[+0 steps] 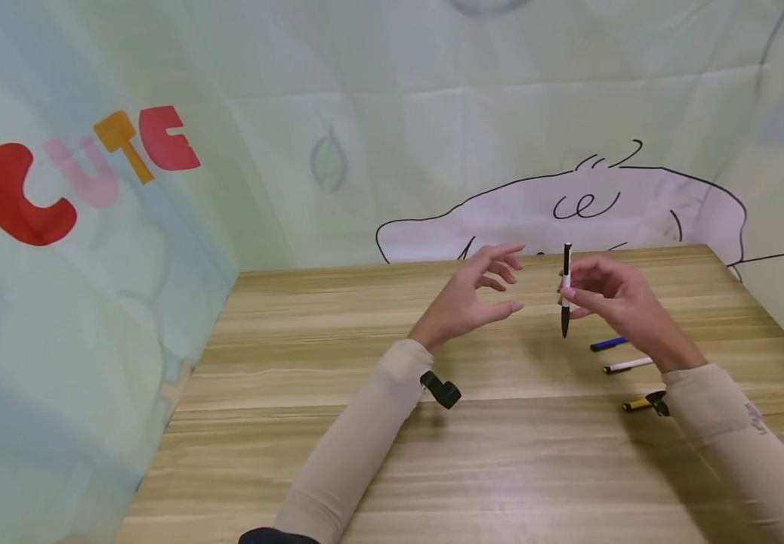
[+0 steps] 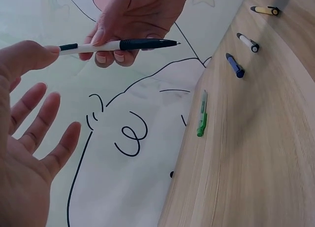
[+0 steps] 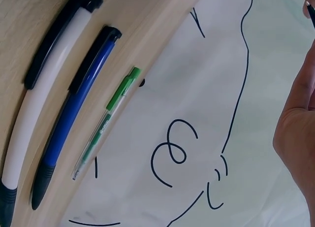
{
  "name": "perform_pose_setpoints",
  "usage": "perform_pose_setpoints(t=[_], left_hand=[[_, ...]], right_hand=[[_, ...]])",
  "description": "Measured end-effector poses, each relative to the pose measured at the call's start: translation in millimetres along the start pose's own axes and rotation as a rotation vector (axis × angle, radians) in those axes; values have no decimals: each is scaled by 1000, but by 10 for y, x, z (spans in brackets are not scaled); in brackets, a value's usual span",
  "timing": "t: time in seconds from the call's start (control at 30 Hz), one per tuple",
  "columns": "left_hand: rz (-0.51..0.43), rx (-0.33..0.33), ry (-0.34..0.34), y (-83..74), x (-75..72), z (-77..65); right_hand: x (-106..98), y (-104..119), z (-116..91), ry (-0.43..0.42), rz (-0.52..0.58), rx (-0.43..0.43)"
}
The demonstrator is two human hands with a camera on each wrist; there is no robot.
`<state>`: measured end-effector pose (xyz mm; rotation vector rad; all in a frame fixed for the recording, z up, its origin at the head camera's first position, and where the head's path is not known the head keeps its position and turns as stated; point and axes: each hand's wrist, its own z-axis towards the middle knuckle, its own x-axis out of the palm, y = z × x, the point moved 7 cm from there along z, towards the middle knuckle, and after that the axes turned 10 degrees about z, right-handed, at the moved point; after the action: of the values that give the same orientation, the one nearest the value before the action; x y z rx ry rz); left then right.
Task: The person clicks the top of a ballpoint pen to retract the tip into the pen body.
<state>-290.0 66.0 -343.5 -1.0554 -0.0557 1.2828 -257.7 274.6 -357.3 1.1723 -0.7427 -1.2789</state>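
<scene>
The right hand (image 1: 626, 298) holds a pen (image 1: 566, 280) in the air above the surface (image 1: 501, 468); its thumb and fingers pinch the white middle part. In the head view the pen stands nearly upright, with its black tip down and its black clip at the upper end. The left hand (image 1: 470, 295) is at the other side of the pen, palm turned towards it, with the fingers spread and a little bent and the thumb apart from them. In the head view a gap lies between this hand and the pen.

On the surface, near the right hand, other pens lie in a row, apart from each other: the green pen (image 2: 202, 114), which is nearest to the wall (image 1: 297, 174), then the blue pen (image 1: 609, 344), the white pen (image 1: 628, 366) and the yellow pen (image 1: 637, 405). The blue pen and the white pen have black clips; the green pen has a partly clear barrel. Both arms wear beige sleeves (image 1: 365, 431). Coloured letters (image 1: 28, 215) on the cloth at the left spell CUTE.
</scene>
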Motion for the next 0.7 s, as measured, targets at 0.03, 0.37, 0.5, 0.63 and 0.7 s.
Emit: perform_pose_setpoints(t=[0.03, 0.37, 0.5, 0.63, 0.7], left_hand=[[-2, 2, -1, -6, 6, 9], [-67, -23, 10, -162, 69, 81], [-88, -26, 6, -57, 132, 107], [-100, -21, 0, 3, 165, 124], [-111, -17, 1, 12, 179, 133]], right_hand=[[14, 7, 2, 1, 2, -1], [126, 51, 55, 24, 95, -31], [162, 70, 74, 33, 131, -47], [184, 73, 83, 41, 173, -48], [193, 71, 83, 44, 190, -45]])
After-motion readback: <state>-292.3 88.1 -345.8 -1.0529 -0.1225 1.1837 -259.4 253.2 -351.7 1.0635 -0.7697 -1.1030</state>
